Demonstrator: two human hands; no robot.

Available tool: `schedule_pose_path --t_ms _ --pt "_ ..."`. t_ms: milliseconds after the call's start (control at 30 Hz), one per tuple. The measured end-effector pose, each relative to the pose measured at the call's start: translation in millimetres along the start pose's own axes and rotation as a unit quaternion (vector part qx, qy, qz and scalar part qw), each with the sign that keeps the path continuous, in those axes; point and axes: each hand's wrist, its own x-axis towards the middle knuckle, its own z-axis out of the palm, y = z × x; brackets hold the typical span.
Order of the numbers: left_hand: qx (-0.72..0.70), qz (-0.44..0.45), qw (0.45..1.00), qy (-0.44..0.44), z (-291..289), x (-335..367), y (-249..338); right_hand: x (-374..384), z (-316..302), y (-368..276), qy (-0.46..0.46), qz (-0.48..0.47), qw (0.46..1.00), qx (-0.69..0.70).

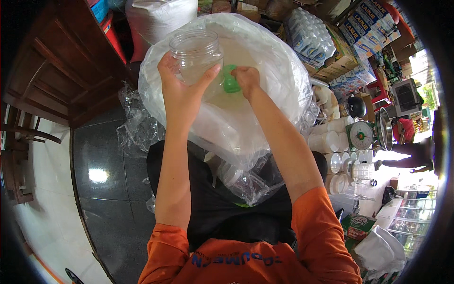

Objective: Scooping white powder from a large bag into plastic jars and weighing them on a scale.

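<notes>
At far left, woodwork: a dark brown panelled wooden door or cabinet front (52,71), above pale floor tiles (38,208).
Dark floor: glossy charcoal-grey square tiles (101,156), with loose crumpled clear plastic film (135,125) by their right side.
Behind, upper left: a full white sack (163,21), standing beyond the big bag.
Left hand: the person's bare left hand (182,90) is spread round a clear, round, wide-mouthed plastic jar (196,49), thumb on its right side, fingers on its left.
Jar: upright, threaded rim upward, over the left part of the big bag; whether anything is inside, I cannot tell.
Big bag: a wide-open, translucent white plastic bag (286,90) with pale contents, in front of the person's dark trousers (222,208).
Scoop: a small green translucent plastic scoop (231,85), within the bag's mouth, just right of the jar; contact between them is unclear.
Right hand: the person's bare right hand (248,81) pinches the scoop, fingers close together.
Right side stock: a clear-wrapped bottle pack (309,38), then white plastic tubs (333,163) beside a green dial scale (361,136).
</notes>
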Motion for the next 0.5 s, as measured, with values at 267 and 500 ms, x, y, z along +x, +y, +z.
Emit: schedule_pose_path --t_ms 267,500 --pt "-0.003 -0.006 1.000 -0.007 5 2 4 26 -7 3 -0.275 -0.112 0.925 -0.237" --pt "0.016 -0.009 1.000 0.014 -6 2 6 -5 -2 -35 -0.221 0.134 0.960 -0.111"
